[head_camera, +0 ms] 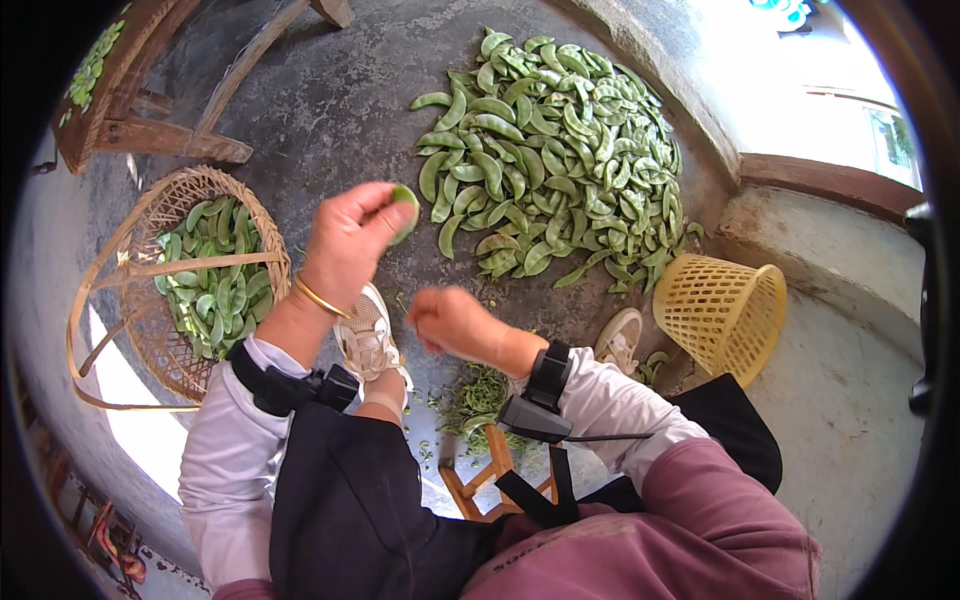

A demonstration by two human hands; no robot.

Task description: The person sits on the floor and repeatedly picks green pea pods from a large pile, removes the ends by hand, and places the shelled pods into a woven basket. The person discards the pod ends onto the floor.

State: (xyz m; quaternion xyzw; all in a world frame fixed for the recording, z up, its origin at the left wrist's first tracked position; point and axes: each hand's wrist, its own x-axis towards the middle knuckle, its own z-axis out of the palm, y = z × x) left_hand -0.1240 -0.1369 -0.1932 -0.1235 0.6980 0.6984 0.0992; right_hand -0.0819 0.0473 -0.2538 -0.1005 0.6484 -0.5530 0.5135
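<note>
My left hand (349, 236), with a gold bangle at its wrist, pinches a flat green bean pod (406, 214) between thumb and fingers. Lower and to the right, my right hand (457, 322) is closed, slightly blurred, with a thin green strand (402, 303) by its fingertips. A wide pile of bean pods (555, 157) lies on the concrete floor ahead. At the left, a woven bamboo basket (274, 247) with a tall handle holds many pods (217, 285). Thin green trimmings (480, 397) are heaped on the floor below my right hand.
A yellow perforated plastic basket (720, 311) leans at the right beside the pile. A wooden stool (480, 480) is partly under me. Wooden furniture legs (172, 141) stand at the upper left. A raised concrete ledge (817, 240) runs along the right. My shoes (367, 334) rest near the trimmings.
</note>
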